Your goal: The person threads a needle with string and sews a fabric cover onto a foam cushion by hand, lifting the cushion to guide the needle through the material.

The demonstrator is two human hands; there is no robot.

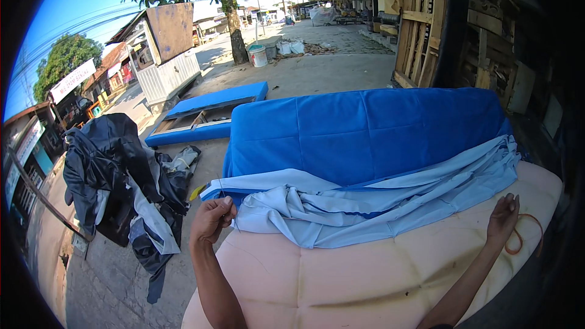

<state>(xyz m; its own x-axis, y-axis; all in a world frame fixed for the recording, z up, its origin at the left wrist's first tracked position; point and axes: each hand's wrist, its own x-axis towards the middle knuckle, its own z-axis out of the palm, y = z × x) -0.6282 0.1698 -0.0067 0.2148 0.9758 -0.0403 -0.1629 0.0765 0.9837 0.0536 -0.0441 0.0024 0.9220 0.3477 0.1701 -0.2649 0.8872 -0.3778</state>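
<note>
Blue fabric (372,131) covers the back part of a padded piece in front of me, and its pale blue underside (347,225) lies gathered in folds. The nearer part is bare pinkish foam (359,274) with dark stains. At the left end of the folds, my left hand (212,219) is closed in a pinch; a thin needle-like thing seems to stick up from its fingertips. A fine dark thread trails over the foam beside it. My right hand (503,218) is raised over the foam's right side, fingers curled together; whatever they hold is too small to name. An orange cord (517,242) loops beside that wrist.
Crumpled black sheeting (116,170) is heaped on the left. Behind it lies a blue-covered wooden frame (210,113). Slatted wooden frames (420,24) stand at the back right. A tree (231,18), a bucket (258,56) and a white stall (164,73) are farther off.
</note>
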